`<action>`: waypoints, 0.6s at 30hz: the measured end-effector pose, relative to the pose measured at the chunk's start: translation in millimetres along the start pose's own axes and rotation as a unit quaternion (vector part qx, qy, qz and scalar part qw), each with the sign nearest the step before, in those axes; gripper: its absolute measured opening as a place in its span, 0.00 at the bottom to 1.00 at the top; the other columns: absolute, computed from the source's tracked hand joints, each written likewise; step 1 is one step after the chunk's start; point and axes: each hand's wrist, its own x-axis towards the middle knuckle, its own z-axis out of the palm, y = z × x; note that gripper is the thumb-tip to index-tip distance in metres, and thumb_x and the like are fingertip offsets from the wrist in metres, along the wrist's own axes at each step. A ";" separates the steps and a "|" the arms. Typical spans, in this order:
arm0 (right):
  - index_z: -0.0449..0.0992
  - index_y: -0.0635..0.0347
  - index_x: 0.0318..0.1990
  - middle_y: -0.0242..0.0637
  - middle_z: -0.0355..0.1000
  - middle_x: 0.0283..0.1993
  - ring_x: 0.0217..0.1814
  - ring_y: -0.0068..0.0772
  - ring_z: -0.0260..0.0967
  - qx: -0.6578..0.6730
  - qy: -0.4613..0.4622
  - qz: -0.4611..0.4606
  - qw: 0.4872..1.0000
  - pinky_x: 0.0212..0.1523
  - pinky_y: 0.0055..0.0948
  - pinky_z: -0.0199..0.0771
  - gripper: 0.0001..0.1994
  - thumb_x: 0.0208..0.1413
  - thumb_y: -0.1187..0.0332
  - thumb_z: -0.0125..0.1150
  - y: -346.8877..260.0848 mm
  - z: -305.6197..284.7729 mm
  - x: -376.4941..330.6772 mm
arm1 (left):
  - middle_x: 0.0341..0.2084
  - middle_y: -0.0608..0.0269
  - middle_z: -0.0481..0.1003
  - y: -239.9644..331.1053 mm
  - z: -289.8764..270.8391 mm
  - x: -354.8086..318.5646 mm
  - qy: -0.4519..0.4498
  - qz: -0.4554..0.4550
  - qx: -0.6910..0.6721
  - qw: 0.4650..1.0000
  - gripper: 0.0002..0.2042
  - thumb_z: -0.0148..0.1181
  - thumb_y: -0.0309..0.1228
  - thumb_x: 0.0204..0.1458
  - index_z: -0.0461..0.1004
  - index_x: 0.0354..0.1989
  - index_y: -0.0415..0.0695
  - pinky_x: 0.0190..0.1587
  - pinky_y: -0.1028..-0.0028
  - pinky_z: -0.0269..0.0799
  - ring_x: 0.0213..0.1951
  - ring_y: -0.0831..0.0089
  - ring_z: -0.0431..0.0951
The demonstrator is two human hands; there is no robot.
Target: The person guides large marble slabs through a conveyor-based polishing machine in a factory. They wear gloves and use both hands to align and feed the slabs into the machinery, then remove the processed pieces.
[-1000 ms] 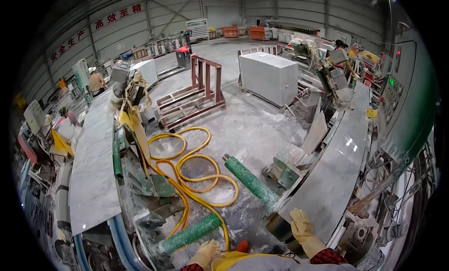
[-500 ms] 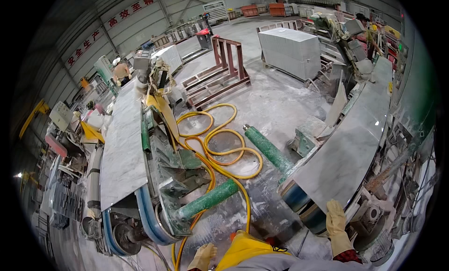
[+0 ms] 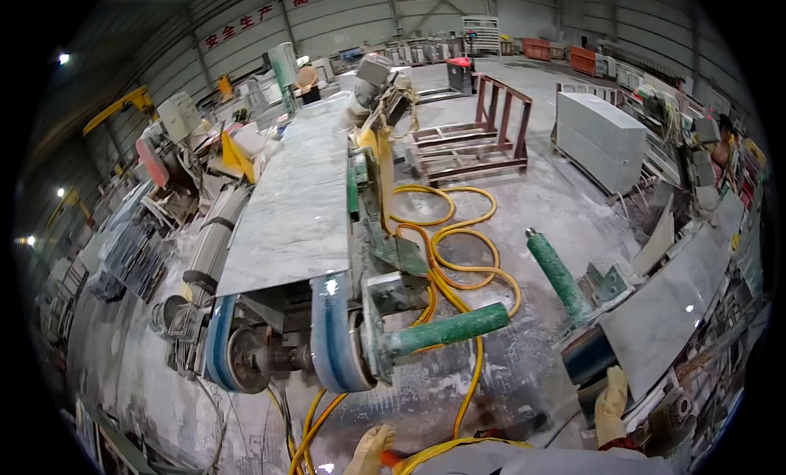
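Note:
My right hand [image 3: 611, 405], in a cream glove, is at the near end of a grey-white stone slab [image 3: 673, 318] on the right-hand belt conveyor. Its fingers stretch upward along the slab's corner; whether they press on it is hard to see. My left hand [image 3: 370, 449], gloved alike, hangs low at the lower edge, loosely open with nothing visible in it. Ahead of it and to the left, a long veined stone slab [image 3: 291, 192] lies on another conveyor with blue belts [image 3: 334, 336]. A yellow apron [image 3: 442, 450] shows at my waist.
Green rollers [image 3: 450, 329] [image 3: 558, 278] stick out from both conveyors into the gap between them. A yellow hose [image 3: 475, 377] coils over the wet floor there. Beyond stand a reddish metal rack [image 3: 524, 135] and a stack of pale slabs [image 3: 602, 139]. A person [image 3: 308, 82] is at the far left.
My view has swung left, so the conveyors, hose and rack sit further right in the picture. My right hand stays by the slab's near end. The left stays low, empty.

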 end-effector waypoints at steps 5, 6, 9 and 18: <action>0.80 0.61 0.63 0.55 0.76 0.65 0.71 0.61 0.70 0.109 -0.075 -0.146 0.980 0.77 0.50 0.64 0.23 0.58 0.76 0.60 -211.2 49.2 45.3 | 0.60 0.44 0.79 -43.0 -112.3 -6.2 0.083 0.009 -0.104 0.991 0.22 0.60 0.40 0.71 0.73 0.63 0.35 0.61 0.64 0.79 0.59 0.57 0.82; 0.79 0.61 0.63 0.55 0.76 0.65 0.71 0.61 0.70 0.133 -0.078 -0.193 0.969 0.76 0.50 0.65 0.23 0.58 0.75 0.62 -254.7 58.4 49.8 | 0.60 0.44 0.78 -50.7 -134.4 -9.8 0.108 0.003 -0.124 0.986 0.22 0.60 0.40 0.71 0.73 0.63 0.35 0.61 0.64 0.79 0.59 0.57 0.82; 0.79 0.63 0.57 0.54 0.78 0.60 0.66 0.60 0.73 0.155 -0.142 -0.285 0.935 0.71 0.50 0.71 0.20 0.55 0.73 0.66 -413.8 51.8 58.5 | 0.60 0.44 0.78 -57.0 -185.2 -36.3 0.204 0.000 -0.191 0.960 0.22 0.60 0.39 0.71 0.73 0.63 0.34 0.62 0.63 0.79 0.60 0.57 0.81; 0.76 0.65 0.58 0.54 0.76 0.58 0.60 0.60 0.73 0.262 -0.179 -0.472 0.823 0.65 0.52 0.72 0.19 0.61 0.69 0.65 -611.9 113.8 16.8 | 0.62 0.43 0.77 -62.1 -275.0 -85.2 0.351 -0.001 -0.250 0.902 0.22 0.60 0.39 0.71 0.71 0.65 0.34 0.63 0.62 0.78 0.62 0.55 0.79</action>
